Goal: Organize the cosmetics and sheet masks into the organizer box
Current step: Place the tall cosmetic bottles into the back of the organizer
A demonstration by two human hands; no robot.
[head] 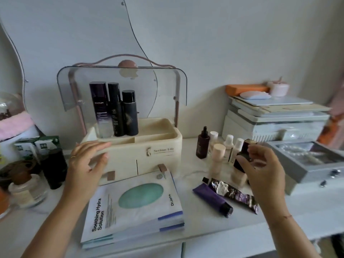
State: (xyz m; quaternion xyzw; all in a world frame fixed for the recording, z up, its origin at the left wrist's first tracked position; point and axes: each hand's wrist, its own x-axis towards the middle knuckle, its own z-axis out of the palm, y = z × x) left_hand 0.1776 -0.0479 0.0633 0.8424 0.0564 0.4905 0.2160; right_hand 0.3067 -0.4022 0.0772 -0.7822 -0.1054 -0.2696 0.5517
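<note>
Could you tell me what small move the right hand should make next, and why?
Probably carry the dark bottle, gripped in the right hand, over to the organizer box and stand it beside the three dark bottles already upright under the raised lid; free space shows there, and the left hand rests against the box.

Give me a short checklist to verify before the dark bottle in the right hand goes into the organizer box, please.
1. Lid of the organizer box raised: ok.
2. Free space in the top tray to the right of the three tall dark bottles: ok.
3. Right hand holds the dark bottle: ok, fingers closed around it.
4. Bottle cap closed tightly: cannot tell.
5. Left hand steadies the box: ok, resting against its front left corner.
6. Sheet masks out of the way: not ok for the drawers, the stack lies directly before them.
</note>
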